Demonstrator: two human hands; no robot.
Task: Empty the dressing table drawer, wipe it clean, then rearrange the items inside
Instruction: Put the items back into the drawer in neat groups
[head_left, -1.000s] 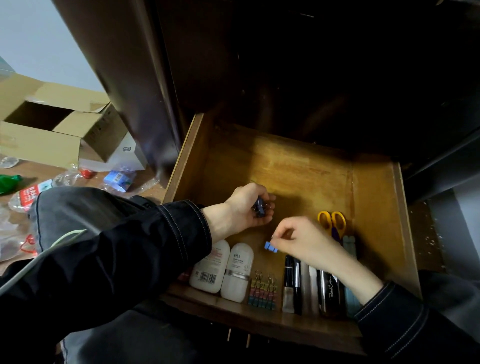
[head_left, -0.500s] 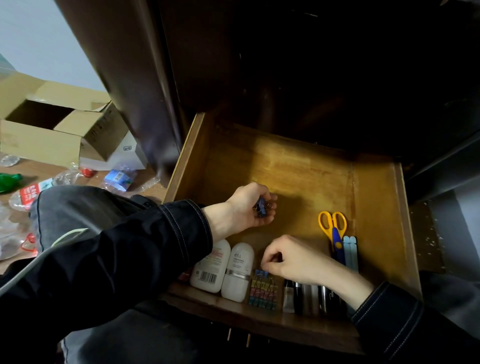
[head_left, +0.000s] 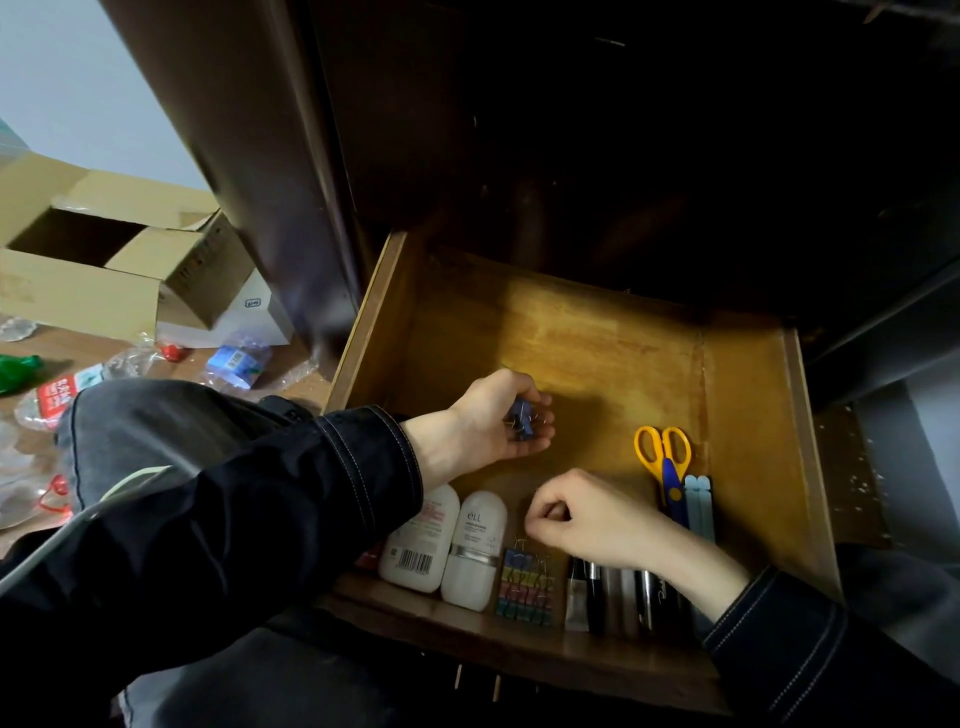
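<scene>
The wooden drawer (head_left: 571, 338) stands pulled out. Along its front lie two white bottles (head_left: 447, 540), a row of coloured binder clips (head_left: 524, 587), dark pens and markers (head_left: 623, 597), yellow-handled scissors (head_left: 664, 457) and pale blue sticks (head_left: 698, 506). My left hand (head_left: 493, 421) hovers over the drawer floor, cupped around a few blue binder clips (head_left: 522, 421). My right hand (head_left: 582, 514) sits just above the clip row with thumb and finger pinched; whether a clip is between them is hidden.
The dark dressing table body (head_left: 571, 130) overhangs the drawer's back. On the floor at left are an open cardboard box (head_left: 104, 260), a white box (head_left: 249, 312), crushed plastic bottles (head_left: 62, 389) and a blue packet (head_left: 236, 358). My dark-trousered knee (head_left: 156, 426) is beside the drawer.
My right hand carried a blue clip down from mid-drawer to the top of the clip row and has lifted slightly. My left hand stayed put, holding its clips.
</scene>
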